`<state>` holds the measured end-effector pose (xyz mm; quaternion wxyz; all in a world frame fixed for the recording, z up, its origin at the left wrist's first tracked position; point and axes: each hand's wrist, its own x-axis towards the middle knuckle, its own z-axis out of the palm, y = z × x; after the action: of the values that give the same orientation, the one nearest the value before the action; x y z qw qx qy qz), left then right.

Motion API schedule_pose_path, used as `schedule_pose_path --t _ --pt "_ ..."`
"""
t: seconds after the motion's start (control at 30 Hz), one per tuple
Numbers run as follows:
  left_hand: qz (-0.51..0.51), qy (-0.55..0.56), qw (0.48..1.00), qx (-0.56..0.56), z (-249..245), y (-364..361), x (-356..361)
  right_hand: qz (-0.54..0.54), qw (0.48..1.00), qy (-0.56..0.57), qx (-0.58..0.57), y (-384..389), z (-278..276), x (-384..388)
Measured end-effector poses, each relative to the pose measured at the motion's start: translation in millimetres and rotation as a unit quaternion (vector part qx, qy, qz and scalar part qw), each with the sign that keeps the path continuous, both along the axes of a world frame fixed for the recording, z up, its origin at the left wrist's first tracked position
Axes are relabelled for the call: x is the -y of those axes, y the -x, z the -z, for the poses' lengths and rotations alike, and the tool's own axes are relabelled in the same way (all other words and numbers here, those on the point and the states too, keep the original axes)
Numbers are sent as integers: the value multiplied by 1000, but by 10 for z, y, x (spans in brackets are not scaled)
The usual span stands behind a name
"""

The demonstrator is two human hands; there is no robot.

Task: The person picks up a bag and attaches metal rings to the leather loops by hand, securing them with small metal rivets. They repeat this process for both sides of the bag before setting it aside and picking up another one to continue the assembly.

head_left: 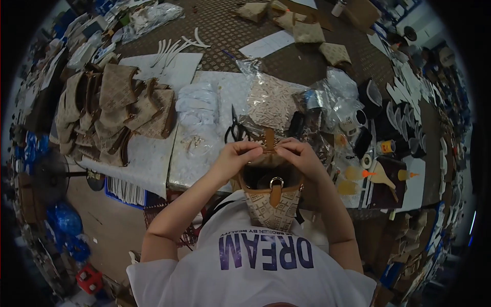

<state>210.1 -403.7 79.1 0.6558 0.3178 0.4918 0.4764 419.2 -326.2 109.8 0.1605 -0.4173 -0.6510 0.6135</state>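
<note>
A tan patterned handbag (pixel 273 207) hangs mouth-up at the table's front edge, close to my chest. It has a gold ring on a brown leather tab (pixel 276 196). My left hand (pixel 241 155) pinches the far rim of the bag from the left, thumb pointing inward. From the right, my right hand (pixel 298 155) pinches the same rim, its fingertips a little apart from the left ones. A brown strap (pixel 269 136) stands up between and beyond the fingertips. Any small part held in the fingertips is too small to make out.
Black-handled scissors (pixel 235 128) lie just beyond my left hand. A plastic bag of pale strips (pixel 271 102) is ahead. Stacked tan bag pieces (pixel 115 107) fill the left side. Orange-tipped glue bottles (pixel 353 174), a tape roll (pixel 366 161) and a wooden brush (pixel 382 176) lie right.
</note>
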Motion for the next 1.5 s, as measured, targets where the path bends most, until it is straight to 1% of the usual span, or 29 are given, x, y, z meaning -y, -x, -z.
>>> schedule_pose_path --t 0.03,0.1,0.13,0.23,0.27,0.3,0.33,0.37,0.4,0.47,0.57,0.67,0.77,0.8,0.87,0.93,0.97,1.0,1.03,1.07,1.1,1.17,1.2,1.23,1.3,1.37,1.43,1.5 --pt "20 -8 999 35 77 19 14 -42 999 14 -19 4 13 -51" --pt "19 23 995 100 152 26 45 -76 989 48 -116 77 76 -110" --pt "5 13 995 103 133 20 62 -117 983 71 -125 140 15 -143" --pt "-40 15 988 149 252 108 99 -138 972 150 -113 301 -71 -121" --pt "-21 18 994 104 355 256 98 -134 975 139 -107 362 -105 -100" --pt "-84 -18 996 21 662 436 45 -128 979 117 -110 398 -70 -89" --pt "-145 -54 986 -62 1046 632 -18 -120 982 94 -113 417 -6 -89" --pt "-207 -14 942 -265 1361 879 -38 -113 985 70 -114 431 30 -91" --pt "-260 27 852 -453 1609 1110 -2 -105 985 72 -113 441 28 -83" --pt "-209 39 826 -521 1876 1381 180 -85 988 74 -109 448 17 -61" --pt "-208 32 773 -598 2238 1397 205 -53 986 81 -133 458 77 -16" --pt "-275 6 730 -625 2272 1285 163 -28 986 82 -140 482 48 31" --pt "-254 45 758 -599 2290 1328 94 -28 992 24 -122 467 54 57" --pt "-227 57 772 -591 2239 1353 85 -2 993 36 -111 463 65 72" --pt "-171 81 795 -576 1982 1380 67 19 996 2 -84 482 52 115" --pt "-214 30 865 -453 1398 1264 -31 51 996 -19 -68 534 -24 166" --pt "-228 7 893 -387 1241 1200 -85 62 996 -37 -60 551 -30 191" --pt "-221 -51 935 -271 1297 1201 -176 88 991 -78 -62 579 34 219" --pt "-197 -59 957 -205 1069 1094 -216 94 986 -121 -62 606 82 234" --pt "-171 -66 973 -137 573 934 -231 100 979 -164 -61 631 128 245" --pt "-146 -71 984 -68 160 793 -242 105 976 -182 -64 653 186 259" --pt "-61 -73 995 -40 -310 614 -244 89 966 -241 -7 670 151 262" --pt "-20 -74 997 -27 -438 550 -248 79 959 -272 -2 663 137 264" --pt "11 -85 995 -46 -490 504 -267 84 951 -297 2 659 140 272" --pt "39 -107 991 -71 -556 399 -310 93 934 -345 9 655 149 285" --pt "85 -108 987 -84 -647 326 -333 90 938 -334 -5 630 79 289" --pt "76 -139 969 -189 -635 262 -346 104 944 -312 -27 601 91 302" --pt "81 -174 941 -278 -654 213 -367 102 942 -318 -25 561 98 308"
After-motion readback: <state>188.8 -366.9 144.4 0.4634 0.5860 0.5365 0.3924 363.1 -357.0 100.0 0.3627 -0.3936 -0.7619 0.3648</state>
